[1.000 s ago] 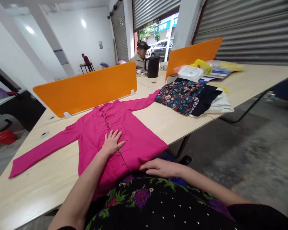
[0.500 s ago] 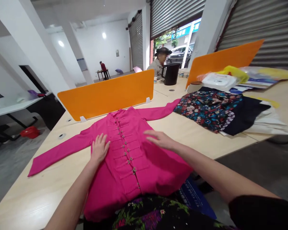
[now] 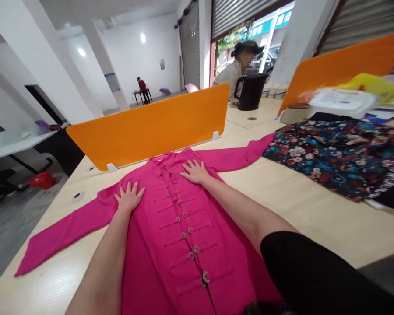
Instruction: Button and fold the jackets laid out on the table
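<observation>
- Head view: pink jacket (image 3: pixel 170 236) lies buttoned and spread flat on the table (image 3: pixel 308 210), right under both hands.
- Left hand (image 3: pixel 129 197) is splayed flat on the chest, gripping nothing.
- Right hand (image 3: pixel 195 171) is pressed flat near the collar, fingers spread.
- Floral cloth (image 3: pixel 335 153) sits well off to the right of the right hand.

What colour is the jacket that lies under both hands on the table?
The jacket is bright pink (magenta), one plain colour, with small metal-looking buttons; the head view shows it.
</observation>
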{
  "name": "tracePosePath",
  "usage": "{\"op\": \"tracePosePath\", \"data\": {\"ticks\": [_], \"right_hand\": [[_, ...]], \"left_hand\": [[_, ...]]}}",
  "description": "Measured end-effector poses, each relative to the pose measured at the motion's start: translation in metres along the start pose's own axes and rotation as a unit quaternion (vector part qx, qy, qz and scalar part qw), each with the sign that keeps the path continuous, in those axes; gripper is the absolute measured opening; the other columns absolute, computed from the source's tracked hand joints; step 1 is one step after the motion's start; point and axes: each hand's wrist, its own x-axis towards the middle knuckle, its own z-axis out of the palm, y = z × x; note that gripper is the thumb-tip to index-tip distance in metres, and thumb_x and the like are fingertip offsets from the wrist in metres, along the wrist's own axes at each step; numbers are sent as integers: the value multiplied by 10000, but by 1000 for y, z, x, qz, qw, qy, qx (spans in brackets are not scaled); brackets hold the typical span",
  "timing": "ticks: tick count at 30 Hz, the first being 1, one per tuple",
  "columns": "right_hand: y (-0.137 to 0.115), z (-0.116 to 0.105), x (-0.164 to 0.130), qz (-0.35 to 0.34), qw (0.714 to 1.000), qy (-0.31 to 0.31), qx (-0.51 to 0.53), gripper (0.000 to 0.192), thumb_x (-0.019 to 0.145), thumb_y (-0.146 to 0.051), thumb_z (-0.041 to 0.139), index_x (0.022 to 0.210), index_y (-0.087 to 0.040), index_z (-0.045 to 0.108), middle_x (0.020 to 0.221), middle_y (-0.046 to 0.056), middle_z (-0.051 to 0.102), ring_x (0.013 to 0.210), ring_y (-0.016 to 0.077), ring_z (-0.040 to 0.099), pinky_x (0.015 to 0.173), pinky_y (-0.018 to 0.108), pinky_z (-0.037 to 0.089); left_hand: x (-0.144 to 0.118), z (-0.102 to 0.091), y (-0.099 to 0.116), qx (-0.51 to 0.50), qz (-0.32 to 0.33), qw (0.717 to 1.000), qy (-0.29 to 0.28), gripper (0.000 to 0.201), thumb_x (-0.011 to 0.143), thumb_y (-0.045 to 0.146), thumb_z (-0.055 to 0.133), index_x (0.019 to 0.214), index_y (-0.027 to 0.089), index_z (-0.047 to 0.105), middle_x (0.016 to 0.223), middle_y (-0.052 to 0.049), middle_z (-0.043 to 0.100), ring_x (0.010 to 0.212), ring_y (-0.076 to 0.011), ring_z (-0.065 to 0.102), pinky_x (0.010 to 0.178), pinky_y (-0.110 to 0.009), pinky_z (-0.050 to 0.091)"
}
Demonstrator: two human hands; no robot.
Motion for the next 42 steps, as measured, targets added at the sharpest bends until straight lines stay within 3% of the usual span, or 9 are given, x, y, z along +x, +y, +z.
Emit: {"op": "tracePosePath", "data": {"ticks": [5,10,15,21,25,30,34,38,42], "right_hand": [[7,1,26,-19,1000,-20,-7,748,878,-706,165,1495,-291,250,1579,67,147,1432,345,64,1093,628,24],[-2,-4,41,-12,1000,-27,1,734,887,-691,169,1499,-291,234,1581,63,136,1434,339,63,1085,643,6],[-25,-19,19,58,997,33,-30,714,922,-615,236,1495,-190,261,1563,145,172,1421,377,85,1065,670,-21],[-24,-17,-59,35,999,20,9,845,811,-785,277,1485,-276,284,1567,118,175,1392,453,102,1043,702,30],[-7,-7,-79,21,1000,-21,5,816,816,-792,214,1486,-328,265,1575,77,161,1405,439,62,1046,701,5],[-5,-8,-48,18,999,-31,4,786,831,-770,222,1491,-342,235,1584,63,122,1410,432,45,1040,709,4],[-17,-21,-34,34,999,-41,5,776,851,-748,205,1498,-320,226,1585,66,117,1414,420,30,1046,701,10],[-30,-34,-64,14,999,-43,-7,769,872,-714,242,1499,-269,244,1577,88,141,1418,400,66,1057,691,-5],[-31,-28,-134,-81,996,-30,25,831,831,-769,265,1499,-276,244,1576,81,152,1422,385,81,1079,667,31]], "left_hand": [[21,-5,-9,-2,-26,999,-27,728,844,682,186,1488,342,198,1593,-3,104,1398,-463,106,1040,-726,134],[24,-16,6,-2,-45,999,-29,671,879,623,162,1483,337,221,1589,-15,128,1406,-434,129,1033,-730,153],[-30,-25,21,65,6,995,70,592,934,462,203,1450,206,340,1548,-115,255,1392,-395,217,1046,-685,213],[-94,-17,-27,66,97,992,54,663,872,624,331,1451,301,330,1555,-85,248,1397,-429,173,1037,-679,235],[-83,-6,-48,28,33,999,8,683,864,659,297,1463,331,288,1555,-109,236,1392,-429,202,1061,-654,203],[-56,-7,-42,17,6,1000,1,679,868,657,261,1467,337,275,1566,-98,207,1391,-439,193,1053,-666,194],[-61,-22,-32,41,-30,997,55,703,878,637,268,1477,268,270,1548,-146,239,1365,-444,254,1035,-674,219],[-116,-35,-16,82,49,987,130,629,921,513,303,1452,178,336,1536,-163,264,1384,-390,250,1069,-635,216],[-214,-24,-7,54,228,969,76,616,898,545,372,1442,258,360,1541,-89,282,1424,-327,187,1111,-569,223]]}}
